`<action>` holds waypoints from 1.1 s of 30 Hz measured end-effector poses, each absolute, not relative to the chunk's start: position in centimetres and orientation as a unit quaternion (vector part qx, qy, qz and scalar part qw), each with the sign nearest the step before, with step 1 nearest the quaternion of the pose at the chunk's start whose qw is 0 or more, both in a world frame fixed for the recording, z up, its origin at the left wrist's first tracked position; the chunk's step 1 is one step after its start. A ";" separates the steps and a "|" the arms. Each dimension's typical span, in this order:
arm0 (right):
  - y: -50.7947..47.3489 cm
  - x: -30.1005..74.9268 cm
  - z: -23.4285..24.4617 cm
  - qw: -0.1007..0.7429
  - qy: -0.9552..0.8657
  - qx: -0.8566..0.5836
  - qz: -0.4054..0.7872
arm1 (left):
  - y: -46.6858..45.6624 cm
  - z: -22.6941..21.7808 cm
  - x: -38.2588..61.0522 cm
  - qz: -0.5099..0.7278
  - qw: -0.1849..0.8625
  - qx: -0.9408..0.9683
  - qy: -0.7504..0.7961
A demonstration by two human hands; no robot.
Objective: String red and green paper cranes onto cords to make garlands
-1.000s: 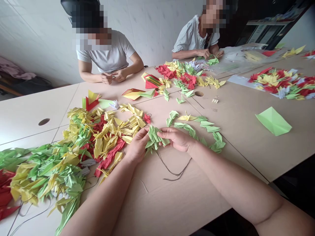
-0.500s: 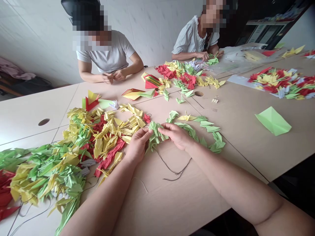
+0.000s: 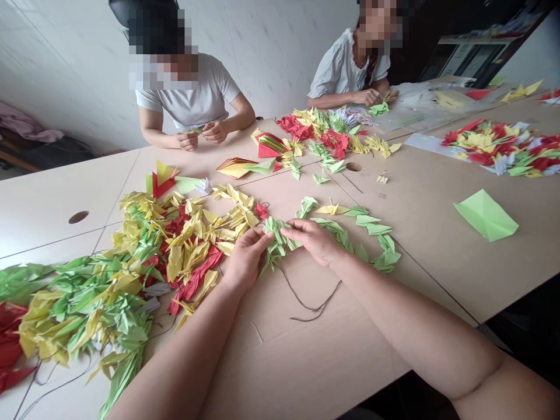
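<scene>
My left hand (image 3: pixel 244 259) and my right hand (image 3: pixel 311 241) meet over the table and both pinch a bunch of light green folded paper cranes (image 3: pixel 276 236). A thin dark string (image 3: pixel 306 302) trails from the bunch toward me across the tabletop. The bunch continues to the right as a curved strand of green cranes (image 3: pixel 371 233) with one yellow piece (image 3: pixel 331 208) in it. Just left of my left hand lies a big heap of yellow, red and green cranes (image 3: pixel 175 245).
Two people sit across the pale wooden table (image 3: pixel 306 361), each handling paper. More piles of coloured cranes (image 3: pixel 328 134) lie before them, and another pile (image 3: pixel 503 149) at far right. A flat green folded sheet (image 3: pixel 485 214) lies right. Cable holes (image 3: pixel 78 216) dot the tabletop.
My hands have lifted slightly away from me and turned the green bunch, fingertips now closer together on it. The people opposite have shifted their hands a little.
</scene>
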State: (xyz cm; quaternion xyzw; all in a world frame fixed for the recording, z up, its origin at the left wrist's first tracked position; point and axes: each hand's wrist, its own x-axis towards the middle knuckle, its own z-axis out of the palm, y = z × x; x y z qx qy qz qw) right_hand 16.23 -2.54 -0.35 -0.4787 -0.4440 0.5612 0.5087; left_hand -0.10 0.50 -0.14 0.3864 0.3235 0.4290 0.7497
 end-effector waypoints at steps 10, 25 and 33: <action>-2.8 16.0 0.3 0.498 -0.379 -0.488 0.608 | 0.4 -0.1 -0.1 0.425 0.752 0.388 0.323; -2.7 15.8 0.5 0.517 -0.374 -0.437 0.634 | 0.3 -0.6 -0.1 0.403 0.736 0.389 0.380; -2.6 16.0 -0.9 0.511 -0.437 -0.520 0.526 | 0.4 -0.2 -0.4 0.397 0.740 0.379 0.389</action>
